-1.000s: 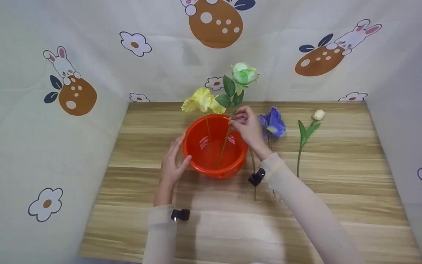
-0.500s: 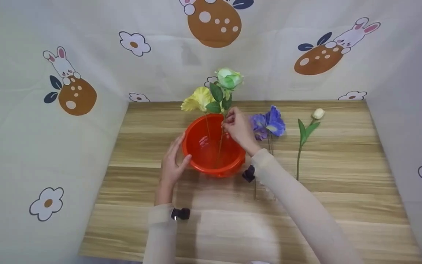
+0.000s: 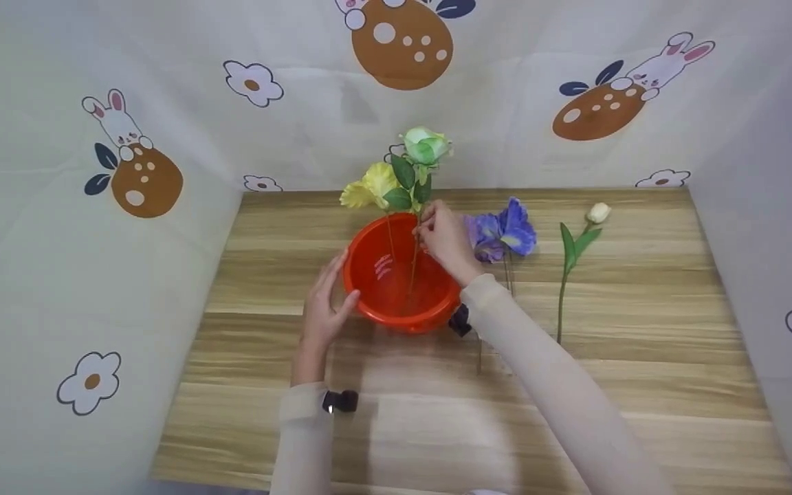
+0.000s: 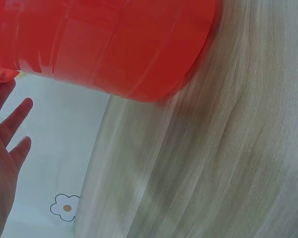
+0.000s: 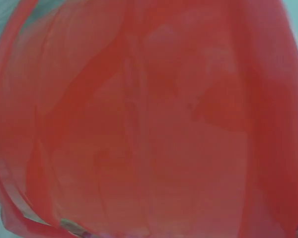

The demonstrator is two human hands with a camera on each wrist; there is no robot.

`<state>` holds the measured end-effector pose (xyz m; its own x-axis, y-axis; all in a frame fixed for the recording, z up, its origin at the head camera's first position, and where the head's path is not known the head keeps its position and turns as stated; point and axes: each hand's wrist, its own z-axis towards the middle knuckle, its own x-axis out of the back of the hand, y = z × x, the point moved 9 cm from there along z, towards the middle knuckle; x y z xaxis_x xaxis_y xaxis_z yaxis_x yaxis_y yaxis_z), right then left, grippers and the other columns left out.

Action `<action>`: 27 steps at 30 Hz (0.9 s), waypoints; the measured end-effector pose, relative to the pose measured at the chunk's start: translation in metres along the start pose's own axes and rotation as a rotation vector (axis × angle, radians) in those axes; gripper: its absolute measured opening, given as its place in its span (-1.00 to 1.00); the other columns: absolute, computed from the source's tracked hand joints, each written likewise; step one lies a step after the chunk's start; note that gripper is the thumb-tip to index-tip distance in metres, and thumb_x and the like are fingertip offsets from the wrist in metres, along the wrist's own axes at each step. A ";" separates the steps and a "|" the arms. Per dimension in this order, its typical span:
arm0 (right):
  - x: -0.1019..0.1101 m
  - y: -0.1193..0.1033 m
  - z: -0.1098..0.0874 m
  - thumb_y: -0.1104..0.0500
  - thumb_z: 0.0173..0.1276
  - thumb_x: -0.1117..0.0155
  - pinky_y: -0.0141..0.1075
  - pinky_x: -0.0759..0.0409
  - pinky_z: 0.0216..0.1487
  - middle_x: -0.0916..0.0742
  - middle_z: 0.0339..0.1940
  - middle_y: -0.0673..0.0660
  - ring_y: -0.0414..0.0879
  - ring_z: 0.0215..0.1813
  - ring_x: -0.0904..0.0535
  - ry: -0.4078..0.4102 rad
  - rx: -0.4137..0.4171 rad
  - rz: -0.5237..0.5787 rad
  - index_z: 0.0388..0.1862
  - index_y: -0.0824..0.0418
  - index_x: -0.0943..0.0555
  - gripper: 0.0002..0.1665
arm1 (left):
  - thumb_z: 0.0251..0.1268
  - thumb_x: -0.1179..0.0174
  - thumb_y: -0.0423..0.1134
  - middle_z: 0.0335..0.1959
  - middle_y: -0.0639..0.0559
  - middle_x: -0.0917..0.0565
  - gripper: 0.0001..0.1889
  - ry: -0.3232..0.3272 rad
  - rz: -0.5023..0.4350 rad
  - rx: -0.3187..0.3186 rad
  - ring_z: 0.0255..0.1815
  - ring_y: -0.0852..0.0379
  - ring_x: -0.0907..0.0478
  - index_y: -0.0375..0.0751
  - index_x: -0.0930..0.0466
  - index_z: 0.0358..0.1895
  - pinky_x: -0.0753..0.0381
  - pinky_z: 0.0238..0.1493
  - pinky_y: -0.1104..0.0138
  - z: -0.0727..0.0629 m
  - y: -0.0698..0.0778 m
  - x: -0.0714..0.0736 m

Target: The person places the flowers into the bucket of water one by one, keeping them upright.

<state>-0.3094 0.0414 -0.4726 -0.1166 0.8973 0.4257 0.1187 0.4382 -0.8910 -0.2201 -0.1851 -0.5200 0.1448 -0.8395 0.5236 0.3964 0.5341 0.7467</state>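
Observation:
My right hand (image 3: 447,240) pinches the stem of a pale green artificial rose (image 3: 425,146) over the red bucket (image 3: 406,322), with the lower stem inside it. A yellow artificial flower (image 3: 372,185) stands in the bucket, leaning on the far rim. Against the bucket's left side rests my left hand (image 3: 324,313), fingers spread and thumb by the rim. The left wrist view has those straight fingers (image 4: 12,121) beside the bucket wall (image 4: 124,44). Red bucket wall (image 5: 164,124) fills the right wrist view, where the right hand is hardly visible.
Purple-blue artificial flowers (image 3: 518,230) lie on the wooden table (image 3: 251,426) right of the bucket, their stems partly under the right forearm. Farther right lies a white tulip (image 3: 599,213) with green leaves. Printed cloth (image 3: 313,130) hangs behind and at both sides.
My right hand has moved left with the rose, bringing its bloom nearer the yellow flower and its stem more upright in the bucket. The left hand has stayed at the rim.

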 end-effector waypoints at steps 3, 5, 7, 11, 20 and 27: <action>0.000 -0.001 0.000 0.39 0.43 -0.11 -0.34 -0.69 -0.33 -0.77 -0.19 0.28 0.05 -0.22 -0.72 0.006 0.006 -0.030 -0.10 0.31 -0.48 -0.89 | 0.25 -0.24 -0.21 0.47 -0.15 -0.42 -0.30 0.001 0.005 0.007 0.50 -0.07 -0.33 -0.05 -0.30 0.50 -0.24 0.53 -0.11 -0.001 0.000 0.000; 0.001 -0.003 0.000 0.39 0.42 -0.12 -0.33 -0.69 -0.36 -0.78 -0.22 0.27 0.00 -0.30 -0.71 0.021 0.019 -0.070 -0.15 0.30 -0.49 -0.92 | 0.25 -0.24 -0.21 0.47 -0.12 -0.41 -0.29 0.001 0.013 0.015 0.51 -0.06 -0.33 -0.06 -0.30 0.50 -0.21 0.54 -0.11 -0.002 0.000 0.000; 0.001 -0.004 0.000 0.38 0.42 -0.12 -0.35 -0.69 -0.39 -0.77 -0.25 0.25 -0.06 -0.37 -0.69 0.031 0.027 -0.114 -0.20 0.27 -0.50 -0.95 | 0.25 -0.24 -0.20 0.48 -0.09 -0.41 -0.29 -0.002 0.024 0.018 0.51 -0.06 -0.32 -0.06 -0.30 0.50 -0.19 0.55 -0.11 -0.002 0.000 -0.001; 0.000 -0.005 0.001 0.35 0.43 -0.12 -0.35 -0.69 -0.43 -0.74 -0.31 0.22 -0.10 -0.45 -0.65 0.040 0.039 -0.195 -0.21 0.27 -0.52 -0.96 | 0.26 -0.23 -0.21 0.49 -0.03 -0.40 -0.29 -0.011 0.032 0.022 0.52 -0.05 -0.31 -0.06 -0.28 0.51 -0.16 0.57 -0.11 -0.002 0.000 -0.001; 0.000 -0.004 -0.002 0.35 0.42 -0.13 -0.33 -0.69 -0.36 -0.75 -0.21 0.21 -0.05 -0.38 -0.69 0.001 0.040 -0.251 -0.08 0.27 -0.54 -0.87 | 0.30 -0.21 -0.10 0.50 0.00 -0.39 -0.31 -0.024 0.029 0.048 0.53 -0.02 -0.30 -0.01 -0.28 0.51 -0.21 0.56 -0.07 -0.001 -0.001 -0.002; 0.002 0.003 -0.009 0.33 0.42 -0.16 -0.27 -0.72 -0.35 -0.75 -0.15 0.24 0.00 -0.34 -0.69 -0.052 0.001 -0.093 -0.04 0.28 -0.55 -0.84 | 0.27 -0.23 -0.19 0.51 -0.02 -0.39 -0.30 -0.010 0.013 0.042 0.52 -0.04 -0.31 -0.04 -0.29 0.51 -0.20 0.55 -0.11 -0.003 0.000 0.000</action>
<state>-0.3004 0.0446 -0.4731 -0.1780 0.8490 0.4975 0.1044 0.5190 -0.8484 -0.2176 -0.1850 -0.5211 0.1403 -0.8315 0.5376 0.3565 0.5490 0.7560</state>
